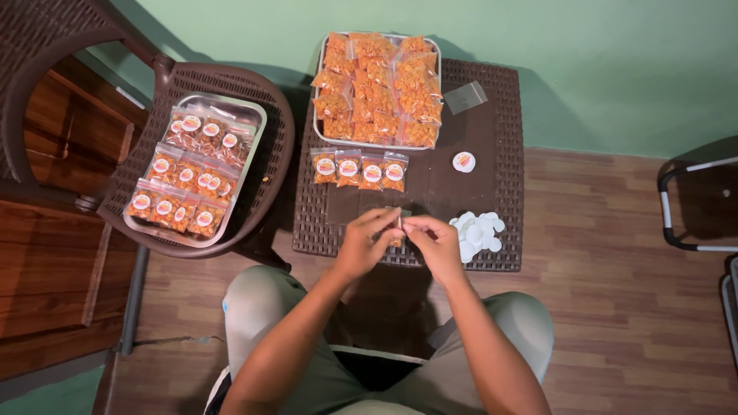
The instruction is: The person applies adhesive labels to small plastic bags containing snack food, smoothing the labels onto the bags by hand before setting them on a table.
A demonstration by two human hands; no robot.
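Observation:
My left hand [364, 242] and my right hand [435, 244] meet over the near edge of a small dark woven table [503, 165]. Together they pinch a small clear packet of orange snacks [399, 227], mostly hidden by my fingers. A row of several labelled snack packets [360, 170] lies just beyond my hands. A heap of white round sticker backings [477, 233] sits right of my right hand. One round sticker [463, 161] lies alone further back.
A metal tray [435, 48] piled with unlabelled orange snack packets stands at the table's far side, an empty clear bag [466, 97] beside it. A brown woven chair [273, 157] at left carries a second tray [257, 115] of labelled packets. A metal frame [676, 207] stands at right.

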